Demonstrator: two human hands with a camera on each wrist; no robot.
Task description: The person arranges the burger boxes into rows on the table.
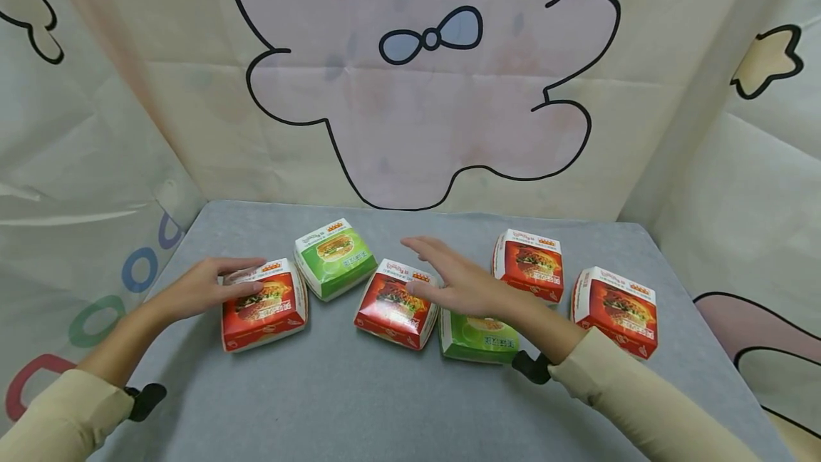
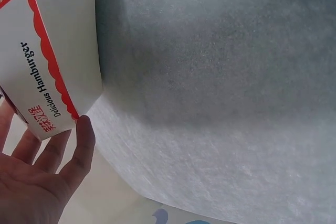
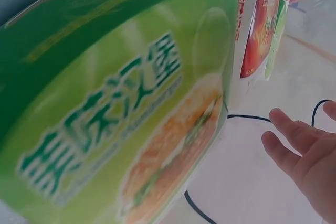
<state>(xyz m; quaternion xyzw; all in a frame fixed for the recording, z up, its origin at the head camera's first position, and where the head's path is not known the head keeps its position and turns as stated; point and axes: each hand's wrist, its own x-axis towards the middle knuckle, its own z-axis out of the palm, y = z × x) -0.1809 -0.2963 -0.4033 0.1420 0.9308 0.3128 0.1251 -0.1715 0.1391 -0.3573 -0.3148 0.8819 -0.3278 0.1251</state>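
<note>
At the far left of the row lies a red-topped hamburger box (image 1: 268, 312), its white side printed "Delicious Hamburger" in the left wrist view. My left hand (image 1: 204, 287) touches that box with fairly straight fingers, two digits reaching over its top. In the left wrist view a fingertip (image 2: 84, 124) is right at the box's corner. My right hand (image 1: 458, 280) is spread, holding nothing, and overlaps the middle red box (image 1: 394, 312) in the head view. Below its wrist is a green box (image 1: 477, 341), partly hidden by the hand and forearm; it fills much of the right wrist view.
Another green box (image 1: 336, 259) stands between the left and middle red boxes, farther back. Two more red boxes, one at the back (image 1: 531, 262) and one at the right (image 1: 616, 309), sit beyond my right forearm. Printed cloth walls (image 1: 410, 127) enclose the grey table (image 1: 346, 405).
</note>
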